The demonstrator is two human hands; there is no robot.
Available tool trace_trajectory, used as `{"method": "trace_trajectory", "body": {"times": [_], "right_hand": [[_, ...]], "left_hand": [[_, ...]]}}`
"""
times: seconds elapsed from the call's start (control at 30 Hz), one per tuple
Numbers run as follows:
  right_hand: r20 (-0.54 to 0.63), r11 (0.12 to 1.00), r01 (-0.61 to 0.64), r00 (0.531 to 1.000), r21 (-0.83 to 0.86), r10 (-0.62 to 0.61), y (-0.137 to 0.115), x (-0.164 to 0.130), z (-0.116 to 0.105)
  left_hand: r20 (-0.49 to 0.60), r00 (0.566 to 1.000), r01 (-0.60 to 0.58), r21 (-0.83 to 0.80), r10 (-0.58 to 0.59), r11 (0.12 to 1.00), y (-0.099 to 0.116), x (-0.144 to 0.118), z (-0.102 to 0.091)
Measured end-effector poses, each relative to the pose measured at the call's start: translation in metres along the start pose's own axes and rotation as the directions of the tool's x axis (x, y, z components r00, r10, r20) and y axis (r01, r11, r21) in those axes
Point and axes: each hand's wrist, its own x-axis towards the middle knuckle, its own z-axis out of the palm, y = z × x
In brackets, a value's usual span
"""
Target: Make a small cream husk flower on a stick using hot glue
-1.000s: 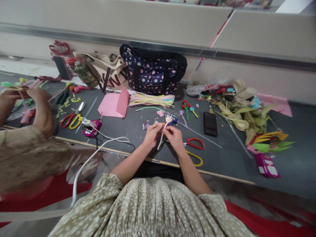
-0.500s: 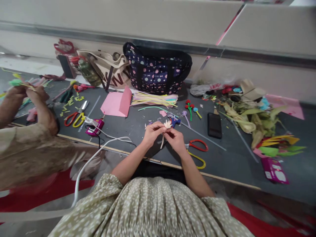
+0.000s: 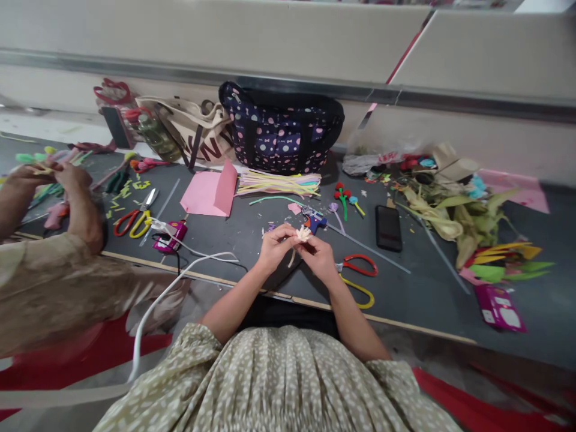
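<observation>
Now the pale flower (image 3: pixel 303 233) has its fringed head turned up toward the wearer, where a second ago it pointed away; less of its stem (image 3: pixel 291 259) shows below the fingers. It sits between the two hands over the tabletop (image 3: pixel 418 297), pinched by the left hand (image 3: pixel 276 247) and the right hand (image 3: pixel 317 255), fingertips close together. The glue gun (image 3: pixel 316 221) lies just beyond, in the same place as before. At far left, a co-worker's hands (image 3: pixel 67 174) hold something pale.

Both forearms cross the front edge (image 3: pixel 387 322), a light strip. Left of the hands, bare surface runs toward the pink paper (image 3: pixel 207 192), while a white cable (image 3: pixel 193 264) comes over the edge. Scissors (image 3: pixel 360 265) crowd the right hand, their yellow handle near the edge. Farther right, open room stretches between the scissors and a purple box (image 3: pixel 499 307), below the phone (image 3: pixel 389 228) and a clear rod (image 3: pixel 369 249).
</observation>
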Motion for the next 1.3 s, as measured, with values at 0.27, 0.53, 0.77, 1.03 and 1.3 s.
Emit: {"method": "trace_trajectory", "body": {"times": [0.27, 0.53, 0.77, 1.03, 1.3], "right_hand": [[0.079, 0.997, -0.076, 0.994, 0.022, 0.074, 0.001, -0.003, 0.000], [0.116, 0.991, -0.128, 0.986, 0.034, 0.123, 0.003, -0.002, 0.001], [0.143, 0.988, -0.146, 0.980, 0.046, 0.138, 0.008, -0.002, 0.004], [-0.044, 0.989, -0.142, 0.989, 0.051, 0.144, 0.002, 0.007, 0.003], [-0.100, 0.990, -0.129, 0.986, 0.048, 0.133, -0.002, 0.008, 0.004]], "left_hand": [[0.090, 0.995, 0.027, 0.068, -0.033, 0.997, 0.004, 0.002, -0.005], [-0.037, 0.976, 0.209, -0.081, -0.213, 0.975, -0.007, 0.002, -0.004], [-0.096, 0.968, 0.224, -0.095, -0.233, 0.970, -0.011, 0.004, -0.007], [-0.107, 0.956, 0.259, -0.127, -0.273, 0.958, -0.011, 0.004, -0.010], [-0.041, 0.924, 0.358, -0.250, -0.379, 0.900, -0.011, 0.002, -0.020]]}}
